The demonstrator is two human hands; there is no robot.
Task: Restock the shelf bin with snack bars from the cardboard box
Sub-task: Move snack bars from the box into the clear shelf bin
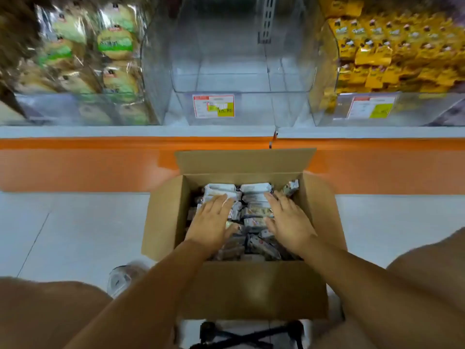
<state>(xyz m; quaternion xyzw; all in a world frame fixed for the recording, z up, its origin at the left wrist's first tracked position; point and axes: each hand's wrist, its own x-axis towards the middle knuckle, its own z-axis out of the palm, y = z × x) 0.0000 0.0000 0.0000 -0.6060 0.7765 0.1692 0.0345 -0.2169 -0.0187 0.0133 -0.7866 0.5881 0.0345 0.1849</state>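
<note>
Left grip point(214, 220) and right grip point(289, 220) lie flat, fingers straight, on the snack bars point(254, 212) in the cardboard box point(166, 217); nothing held. Empty shelf bin point(181, 107) is ahead, above both. Risk: a flat-palm scoop of loose, slick wrappers could drop bars mid-lift.

Floor point(63, 230): pale tiles, running up to the orange base point(75, 167) of the shelving.
Cardboard box point(251, 288): open, flaps up, just before the orange base; whether it sits on the tiles or on the black frame point(251, 333) under its near edge cannot be told.
Shelf ledge point(125, 132): white, above the base.
On the ledge: left bin point(151, 71), middle bin point(241, 107), right bin point(324, 71), clear plastic, side by side.
</note>
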